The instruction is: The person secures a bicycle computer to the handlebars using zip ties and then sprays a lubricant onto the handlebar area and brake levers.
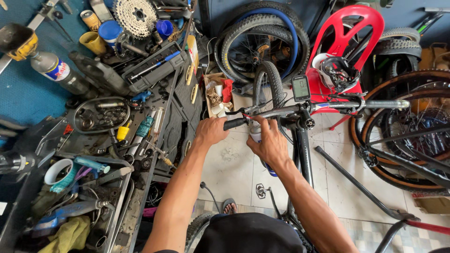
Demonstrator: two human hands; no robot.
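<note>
Looks like grip fitting: left hand [211, 131] is closing around the black handlebar grip [234, 123], right hand [269, 143] is clutching a spray can [256, 133] just below the handlebar [328, 107]. Steady twisting is probably needed next.

Workshop floor and surroundings

Pale tiled floor [236, 164] — red plastic chair [349, 28] against a dark wall [225, 9]; cluttered tool bench [28, 93] with blue surface at left.

Handlebar [300, 110] before me; cluttered tabletop [28, 93] to my left; chair [347, 42] behind handlebar; wheels [408, 131] right.
</note>
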